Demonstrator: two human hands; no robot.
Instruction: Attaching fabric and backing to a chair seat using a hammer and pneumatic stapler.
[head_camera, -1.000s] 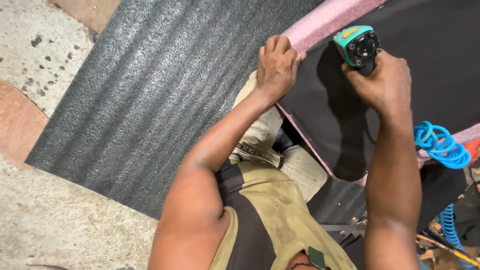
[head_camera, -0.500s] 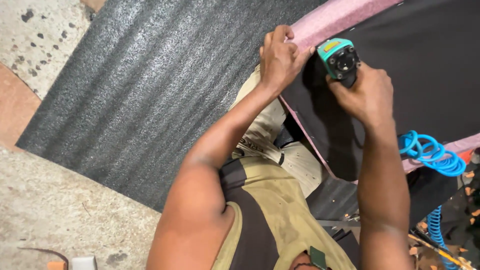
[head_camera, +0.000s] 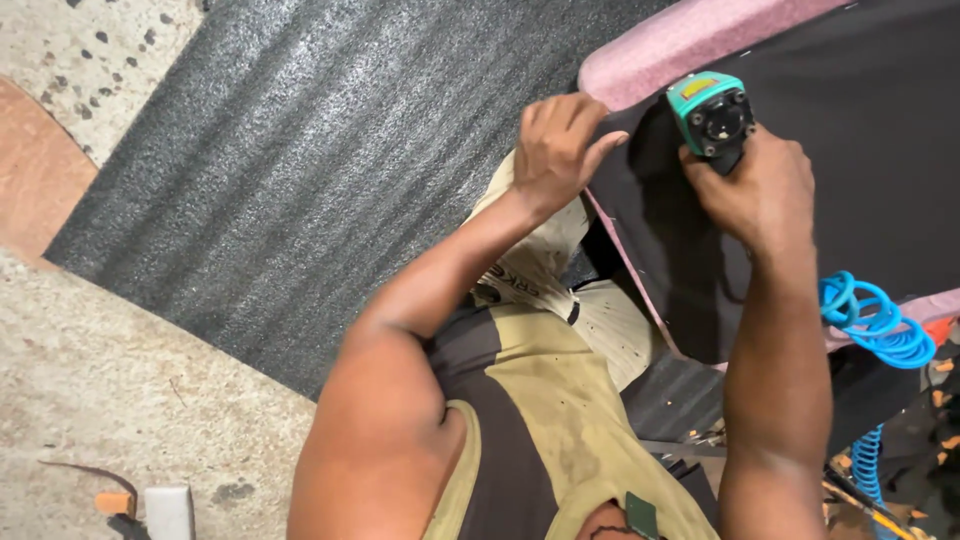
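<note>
Item: black fabric sheet (head_camera: 860, 180), stretched over a pink foam-padded panel (head_camera: 690, 35), upper right of the view. The pink foam shows along the top edge and in a thin line down the left edge.

Left hand (head_camera: 560, 150): fingers curled over the left edge of the fabric, near the panel's upper left corner, pinching and pressing the cloth down there.

Right hand (head_camera: 755, 190): closed around the grip of a teal-and-black pneumatic staple gun (head_camera: 710, 110), whose head rests on the fabric just beside the left hand.

Handling, as a judgement: the fabric looks thin, soft and limp, light to lift, apt to slacken or wrinkle unless kept taut; best held at its free edge, close to the corner. The foam beneath likely gives under pressure. The gun looks compact, rigid and fairly heavy; hold by the grip.

Surroundings: coiled blue air hose (head_camera: 875, 325) at the right; grey ribbed foam mat (head_camera: 300, 170) lying on a speckled concrete floor (head_camera: 120, 400).

Not made out: the gun's nose and trigger finger are hidden by the hand; any staples are too small to confirm; the panel runs out of frame at right and top; small objects at the bottom left are cut off.
</note>
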